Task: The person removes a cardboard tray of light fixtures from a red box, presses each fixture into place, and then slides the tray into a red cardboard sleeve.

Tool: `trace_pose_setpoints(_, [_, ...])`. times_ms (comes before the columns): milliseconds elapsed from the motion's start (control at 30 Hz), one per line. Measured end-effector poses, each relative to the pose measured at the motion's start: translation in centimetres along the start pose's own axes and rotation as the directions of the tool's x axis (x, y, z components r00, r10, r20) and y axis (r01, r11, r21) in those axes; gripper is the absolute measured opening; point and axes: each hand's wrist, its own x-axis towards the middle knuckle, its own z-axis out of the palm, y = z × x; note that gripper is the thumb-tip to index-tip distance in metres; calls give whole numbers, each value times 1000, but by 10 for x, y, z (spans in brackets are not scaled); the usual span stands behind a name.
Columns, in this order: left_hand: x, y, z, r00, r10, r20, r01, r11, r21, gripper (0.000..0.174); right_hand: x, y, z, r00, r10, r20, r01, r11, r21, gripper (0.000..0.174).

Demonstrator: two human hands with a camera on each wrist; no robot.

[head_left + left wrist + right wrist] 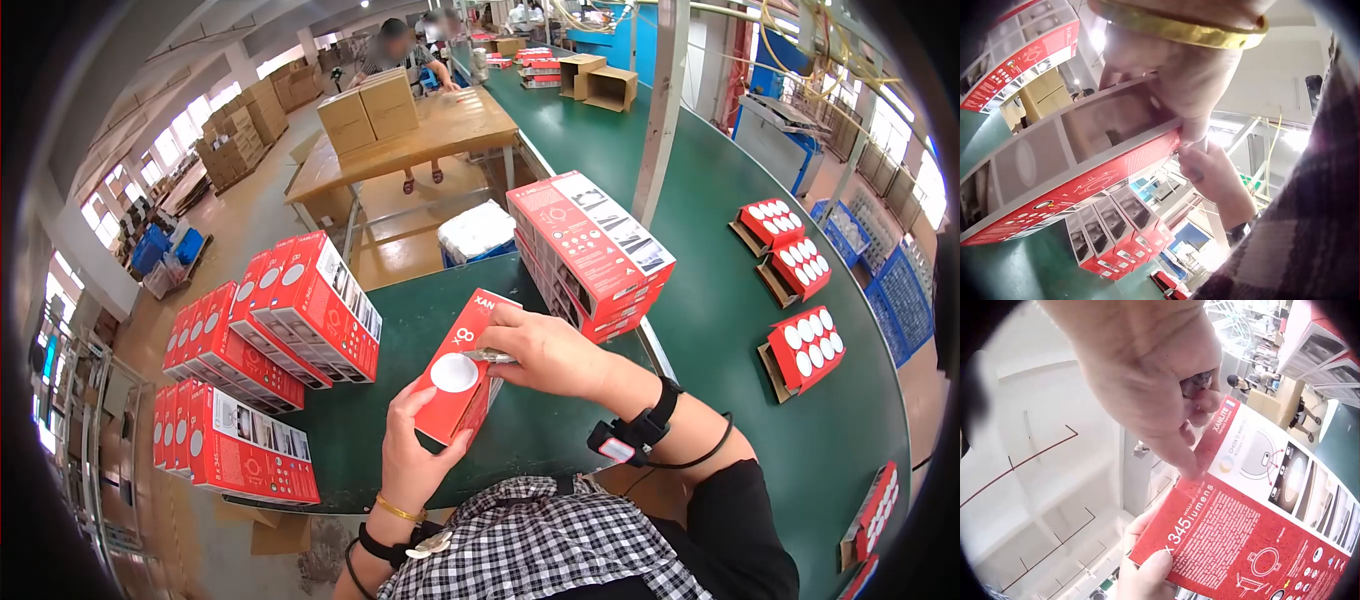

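A red box with a white circle and "x8" on its narrow side is gripped by my left hand, thumb on one side and fingers on the other. Over its upper edge, my right hand has its fingers curled round a small greyish item. In the right wrist view that item shows dark in the palm, and a fingertip touches the printed face of the box. The left wrist view shows the box tilted beneath my left hand.
Rows of similar red boxes stand on the green table at left. Another stack stands beyond my right hand. Open red packs with white discs lie along the right side. Cartons and a person are farther back.
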Motion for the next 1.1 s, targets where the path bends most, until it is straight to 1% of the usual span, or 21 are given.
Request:
trace_pose_setpoints(167, [1, 1, 0, 1000, -12, 5, 12, 1000, -1, 73, 10, 5, -9, 989, -77, 130, 78, 997, -5, 28])
trace_pose_setpoints(233, [1, -4, -1, 1000, -27, -4, 27, 999, -17, 72, 5, 4, -7, 990, -98, 102, 97, 995, 16, 24])
trace_pose_setpoints(333, [5, -14, -9, 998, -65, -4, 64, 994, -84, 70, -10, 1, 0, 967, -254, -26, 250, 963, -103, 21])
trace_pose_setpoints(400, [10, -16, -15, 987, -148, 65, 156, 976, -152, 67, -21, 1, 12, 944, -327, -47, 313, 931, -188, 24])
trace_pose_setpoints(433, [12, -19, -16, 986, -155, 60, 162, 974, -155, 67, -26, 2, 19, 936, -349, -57, 330, 920, -210, 25])
trace_pose_setpoints(467, [16, -24, -18, 981, -148, 126, 172, 963, -206, 67, -30, 2, 21, 934, -353, -51, 336, 918, -211, 25])
trace_pose_setpoints(500, [19, -30, -20, 972, -137, 193, 184, 949, -254, 66, -32, -2, 21, 937, -335, -98, 310, 928, -205, 27])
trace_pose_setpoints(567, [26, -45, -29, 975, -103, 198, 151, 958, -243, 65, -33, -6, 13, 936, -323, -142, 293, 935, -199, 29])
trace_pose_setpoints(633, [37, -58, -43, 904, -36, 426, 222, 890, -397, 64, -38, -7, 0, 943, -212, -257, 230, 972, 42, 30])
trace_pose_setpoints(667, [44, -60, -51, 850, -25, 526, 266, 882, -388, 62, -39, -4, -4, 932, -135, -336, 171, 982, 79, 26])
trace_pose_setpoints(700, [52, -60, -53, 852, -31, 522, 272, 879, -391, 62, -38, -2, -13, 930, -33, -367, 82, 989, 119, 20])
trace_pose_setpoints(767, [66, -60, -57, 808, 106, 580, 140, 921, -363, 60, -21, 8, -20, 936, 12, -353, 22, 996, 92, 22])
trace_pose_setpoints(800, [69, -50, -60, 839, 79, 539, 66, 967, -244, 55, -19, 14, -16, 956, 24, -293, 15, 991, 130, 25])
trace_pose_setpoints(833, [69, -38, -60, 841, 80, 535, 62, 968, -243, 55, -19, 13, -14, 956, 18, -294, 21, 992, 127, 25])
trace_pose_setpoints(867, [67, -24, -59, 890, 149, 431, -148, 988, -35, 55, -21, 10, -11, 988, 51, -146, -30, 989, 147, 28])
trace_pose_setpoints(900, [63, -11, -55, 911, 237, 339, -316, 928, 199, 55, -24, 7, -7, 997, 83, 11, -83, 984, 160, 32])
trace_pose_setpoints(933, [58, 0, -50, 912, 235, 336, -295, 945, 138, 55, -25, 3, -7, 987, 151, 54, -158, 971, 180, 34])
trace_pose_setpoints(967, [52, 9, -43, 916, 241, 321, -309, 934, 179, 53, -22, -1, -7, 988, 143, 65, -152, 971, 183, 34])
trace_pose_setpoints(1033, [43, 7, -26, 945, 268, 187, -297, 942, 155, 44, -22, -7, -7, 993, 115, -17, -111, 984, 138, 36])
trace_pose_setpoints(1067, [38, 2, -21, 946, 264, 186, -295, 942, 158, 44, -22, -3, -4, 997, 36, -61, -34, 999, 38, 36])
trace_pose_setpoints(1100, [34, -4, -16, 953, 290, 91, -299, 947, 117, 38, -21, -5, -5, 998, 31, -62, -29, 999, 37, 36])
